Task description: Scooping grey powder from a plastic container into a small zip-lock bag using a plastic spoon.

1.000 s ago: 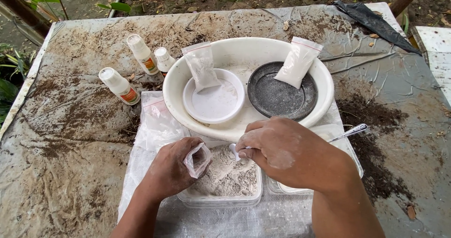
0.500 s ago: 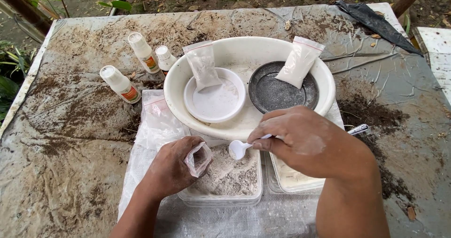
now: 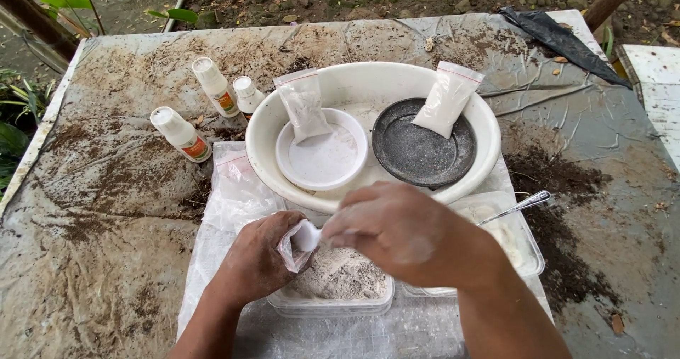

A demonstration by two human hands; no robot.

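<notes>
Your left hand [image 3: 258, 263] fingers pinch the small plastic bag [image 3: 292, 253] open at lower centre; right hand [image 3: 397, 235] fingers grip the white spoon [image 3: 306, 237] at its mouth — two filled bags [image 3: 446, 98] already rest in the basin [image 3: 368, 82], powder remains in the tray [image 3: 340, 277].

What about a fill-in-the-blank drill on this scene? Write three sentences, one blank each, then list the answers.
1. The left hand holds a small clear plastic bag open while the right hand brings a small white ____ to its mouth.
2. Inside the large white round basin, a black round dish lies beside a ____ round dish.
3. The number of small white capped bottles standing on the table left of the basin is ____.

Missing words: spoon; white; three
</notes>
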